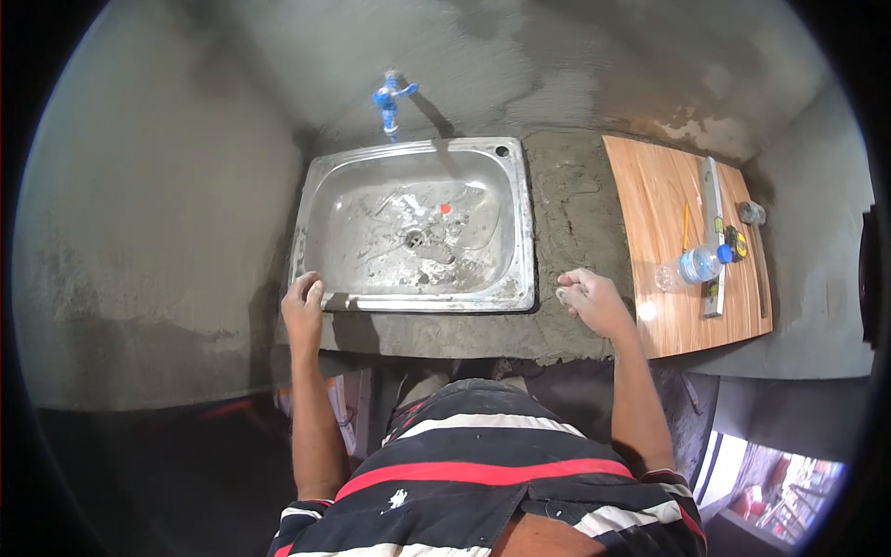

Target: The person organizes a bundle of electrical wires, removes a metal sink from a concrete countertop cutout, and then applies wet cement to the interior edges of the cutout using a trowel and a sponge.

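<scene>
Steel sink (422, 304), curled left hand (303, 299) perhaps against it.

Bare cement walls (158, 223), a steel sink (523, 223) and a blue tap (388, 104) suggest an unfinished kitchen.

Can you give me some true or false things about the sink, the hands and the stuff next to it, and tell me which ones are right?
1. A blue tap is on the wall beyond the far edge of the sink. True.
2. The left hand is at the sink's far right corner. False: it is at the near left corner.
3. The spirit level is on the wood-patterned panel. True.
4. The plastic bottle has a red cap. False: its cap is blue.
5. The right hand is inside the sink. False: it is to the right of it.
6. The sink has smears inside. True.
</scene>
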